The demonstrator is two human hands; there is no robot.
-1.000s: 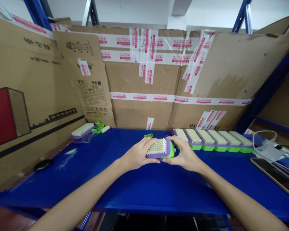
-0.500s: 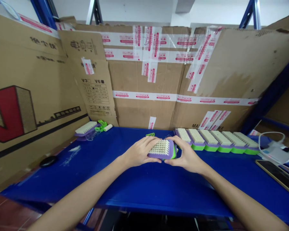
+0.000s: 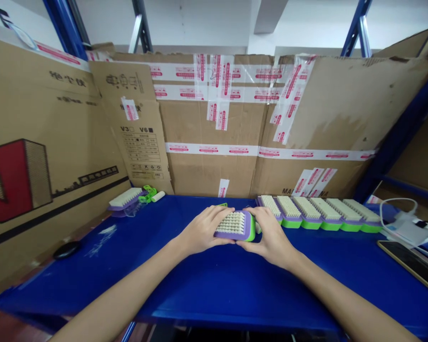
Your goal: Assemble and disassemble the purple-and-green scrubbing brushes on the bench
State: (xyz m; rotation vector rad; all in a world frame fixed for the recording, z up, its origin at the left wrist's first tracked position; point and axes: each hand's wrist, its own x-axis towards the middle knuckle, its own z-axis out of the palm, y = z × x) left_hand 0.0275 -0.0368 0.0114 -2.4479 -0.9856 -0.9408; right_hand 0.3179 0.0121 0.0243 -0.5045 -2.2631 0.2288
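Between my two hands is a scrubbing brush with cream bristles facing up, a purple body and a green base. My left hand wraps round its left end, thumb along the near side. At the right end, my right hand grips the brush with thumb and fingers on opposite sides. The brush is held just above the blue table. A small green piece shows partly behind my left hand; the rest of it is hidden.
Several similar brushes stand in a row at the back right. A purple brush part, green pieces and a white roller-like piece lie back left. A black oval object is at left, a phone at right. Cardboard walls the back.
The purple part and the green base, slightly skewed before, now sit more evenly together. Both hands stay on the brush, and the camera view has tilted up a little.
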